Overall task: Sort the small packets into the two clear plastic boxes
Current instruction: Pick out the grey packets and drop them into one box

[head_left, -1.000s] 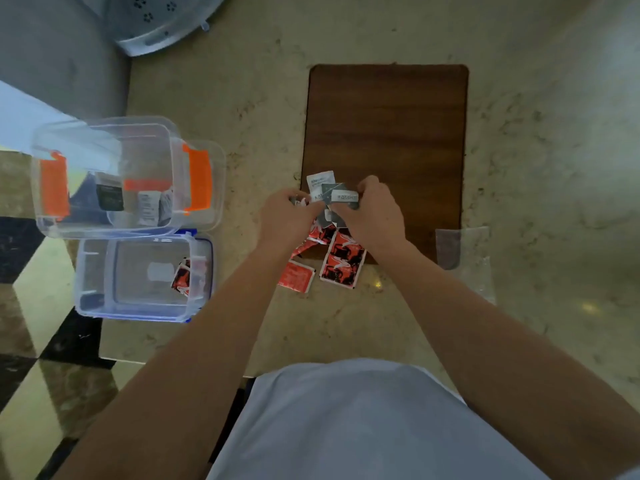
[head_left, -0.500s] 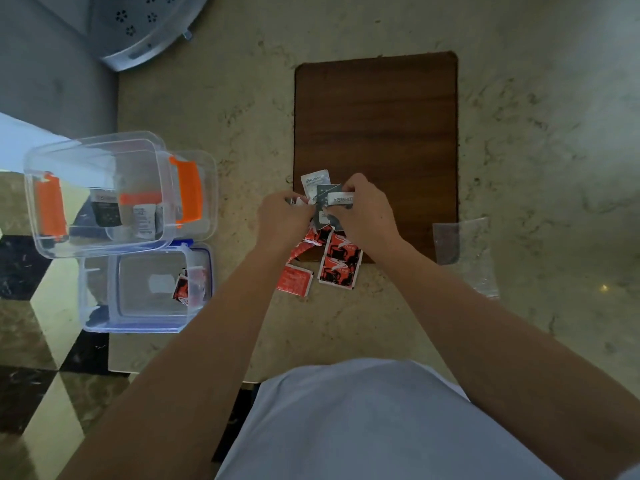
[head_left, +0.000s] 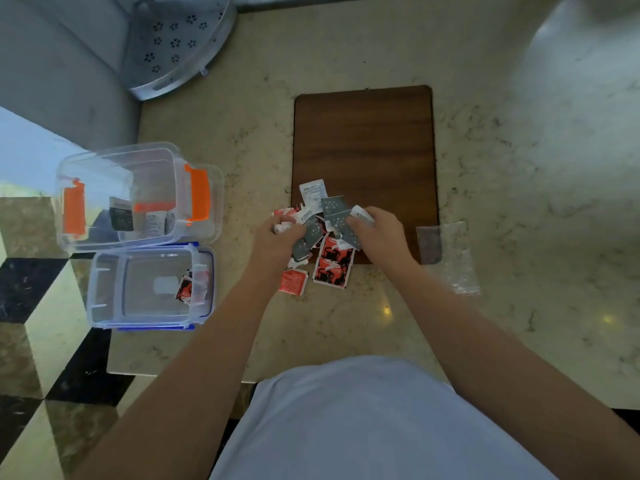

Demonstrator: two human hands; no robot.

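Note:
A pile of small packets lies at the near edge of a wooden board [head_left: 363, 143]: grey dotted packets [head_left: 337, 216], a white packet [head_left: 313, 192], red-and-black packets [head_left: 332, 268] and a plain red packet [head_left: 293, 281]. My left hand [head_left: 277, 237] is closed on packets at the pile's left side. At the pile's right side my right hand [head_left: 379, 233] pinches a white packet [head_left: 362, 213]. At the left stand two clear boxes: the orange-latched box [head_left: 204, 174] holds grey and white packets, the blue-latched box [head_left: 104, 292] holds a red-and-black packet [head_left: 185, 289].
A marble table top [head_left: 519, 202] carries everything; its left edge runs just past the boxes, with a chequered floor below. A clear plastic bag [head_left: 450, 258] lies to the right of the board. A perforated metal tray [head_left: 176, 39] sits at the far left corner.
The view has shifted so everything sits lower in frame. Both hands stay in the pile; grey packets between them have spread apart and shifted.

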